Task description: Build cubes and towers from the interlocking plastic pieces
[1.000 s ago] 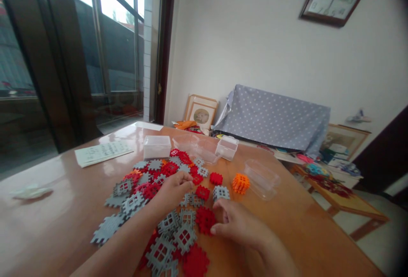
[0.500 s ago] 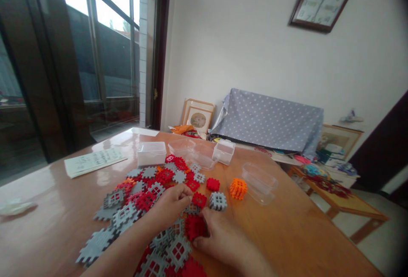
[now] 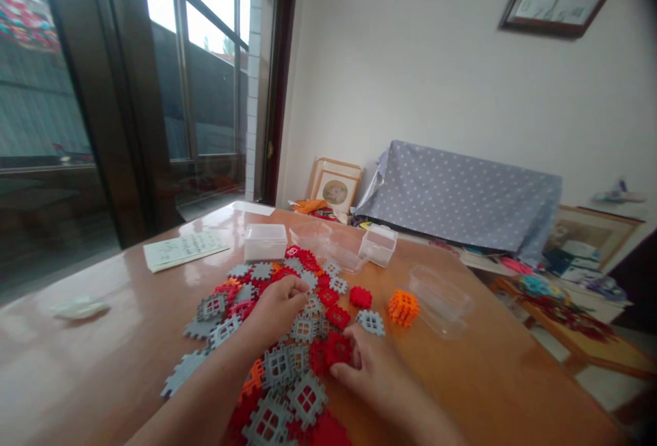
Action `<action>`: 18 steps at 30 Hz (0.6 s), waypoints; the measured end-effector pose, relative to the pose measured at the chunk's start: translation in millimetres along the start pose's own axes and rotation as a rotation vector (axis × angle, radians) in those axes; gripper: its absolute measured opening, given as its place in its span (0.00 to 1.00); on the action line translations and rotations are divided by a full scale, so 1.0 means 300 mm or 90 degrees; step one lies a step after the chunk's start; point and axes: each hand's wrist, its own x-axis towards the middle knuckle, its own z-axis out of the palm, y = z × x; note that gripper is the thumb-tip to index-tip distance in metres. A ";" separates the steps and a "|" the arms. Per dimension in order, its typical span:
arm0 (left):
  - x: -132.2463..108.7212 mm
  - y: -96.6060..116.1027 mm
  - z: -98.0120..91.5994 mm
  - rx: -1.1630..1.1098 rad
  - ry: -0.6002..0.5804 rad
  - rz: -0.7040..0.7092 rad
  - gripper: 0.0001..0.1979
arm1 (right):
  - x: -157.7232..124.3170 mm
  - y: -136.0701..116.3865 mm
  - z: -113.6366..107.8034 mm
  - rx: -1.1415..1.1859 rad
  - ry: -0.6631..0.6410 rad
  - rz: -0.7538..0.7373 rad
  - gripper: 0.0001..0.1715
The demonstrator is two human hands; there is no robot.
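A heap of flat interlocking plastic tiles in grey, red and orange lies between and around my hands. My right hand [image 3: 370,365] is at the near right side of the heap, thumb and fingers closed on a red window tile [image 3: 337,347]. Another red piece lies against that tile's left side. Over the middle of the heap, my left hand [image 3: 281,306] has its fingers curled together; what they pinch, if anything, is hidden. Grey window tiles [image 3: 308,397] lie nearest me. Right of the heap sit a grey tile stack [image 3: 370,323], a red stack [image 3: 361,297] and an orange stack [image 3: 403,308].
Behind the heap stand a lidded clear box [image 3: 265,243] and an open-lidded clear box [image 3: 378,246]. Empty clear plastic trays [image 3: 441,301] lie at right and back. A written sheet [image 3: 185,250] and a crumpled white wrapper [image 3: 81,308] are on the left of the table.
The camera has turned left, so the scene sits further right. In my right hand, the red window tile now shows more clearly. My left hand stays over the middle of the heap.
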 end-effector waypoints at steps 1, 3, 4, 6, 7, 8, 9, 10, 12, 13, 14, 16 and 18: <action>-0.001 -0.005 -0.003 0.019 -0.004 0.006 0.10 | -0.001 0.001 0.004 0.005 -0.002 -0.007 0.21; -0.008 -0.012 -0.001 0.074 -0.038 0.024 0.08 | -0.004 -0.001 0.012 0.024 -0.016 -0.031 0.23; -0.014 -0.014 0.004 0.106 -0.059 0.037 0.08 | -0.005 -0.003 0.015 0.034 -0.024 -0.047 0.25; -0.028 -0.013 0.016 0.170 -0.090 0.073 0.09 | -0.007 -0.004 0.016 0.041 -0.037 -0.067 0.26; -0.034 -0.010 0.022 0.197 -0.097 0.094 0.11 | -0.006 -0.003 0.015 0.036 -0.039 -0.070 0.25; -0.040 -0.006 0.027 0.224 -0.099 0.114 0.12 | -0.005 -0.001 0.012 0.026 -0.037 -0.068 0.23; -0.044 -0.003 0.030 0.250 -0.098 0.131 0.12 | -0.005 0.001 0.008 0.013 -0.033 -0.064 0.20; -0.046 0.000 0.031 0.276 -0.099 0.144 0.13 | -0.004 0.004 0.003 0.000 -0.028 -0.060 0.17; -0.046 0.004 0.024 0.328 -0.094 0.147 0.13 | -0.006 0.008 -0.007 -0.023 -0.022 -0.058 0.15; -0.045 0.006 0.017 0.352 -0.090 0.142 0.13 | -0.009 0.008 -0.011 -0.034 -0.021 -0.059 0.16; -0.044 0.006 0.009 0.372 -0.086 0.136 0.14 | -0.011 0.008 -0.013 -0.043 -0.022 -0.060 0.17; -0.044 0.010 -0.005 0.400 -0.091 0.138 0.15 | -0.016 0.003 -0.015 -0.055 -0.024 -0.058 0.21; -0.051 0.019 -0.008 0.416 -0.107 0.151 0.15 | -0.019 -0.002 -0.013 -0.057 -0.032 -0.052 0.23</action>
